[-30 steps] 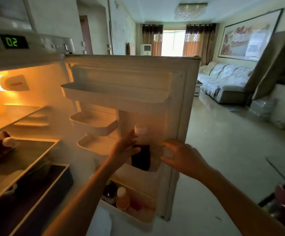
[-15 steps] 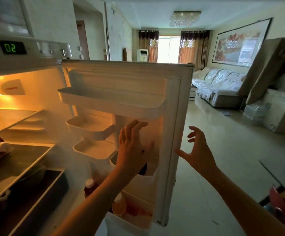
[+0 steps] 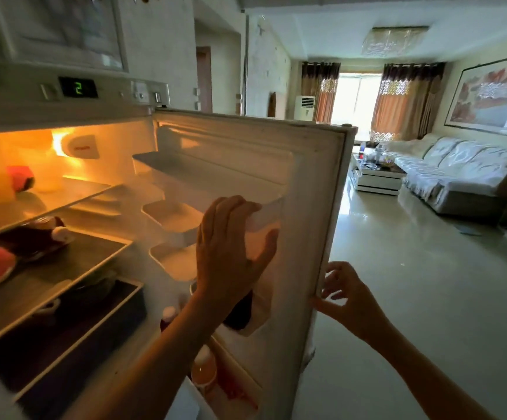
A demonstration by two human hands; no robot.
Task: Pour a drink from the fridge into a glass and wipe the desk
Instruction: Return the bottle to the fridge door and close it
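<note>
L hand (image 3: 228, 253): reaching into the open fridge door (image 3: 315, 207), fingers spread & loose, palm lying against the inner liner w/ fingertips up by the edge of the top door shelf (image 3: 203, 180). Not gripping anything.
R hand (image 3: 346, 295): pinching the outer edge of the door approx. mid-height, fingers curled round the edge, steadying it.
Dark bottle (image 3: 240, 313): the likely drink. Sitting in a small door bin just below the L wrist, mostly hidden by the forearm; cap not in view.
Other bottles: orange bottle (image 3: 205, 369) w/ pale cap standing in the lowest door rack; a reddish one (image 3: 167, 318) w/ white cap peeking out left of the forearm. Contents unclear.
Fridge interior: lit amber, glass shelf (image 3: 73, 195) up top w/ pale containers, a dark bottle lying on its side on the middle shelf, red-pink item at far left edge, drawer below.
Glass & desk: neither in view.
Step in hand: fetching the drink, early in the task; nothing picked yet, pouring & wiping both undone.
Next move needs: L hand dropping down to the bin, wrapping the dark bottle's body, lifting straight up to clear the bin lip. R hand bracing the door so it isn't swinging.
Risk: tight bin, bottle could be catching on the lip or knocking its neighbours.
</note>
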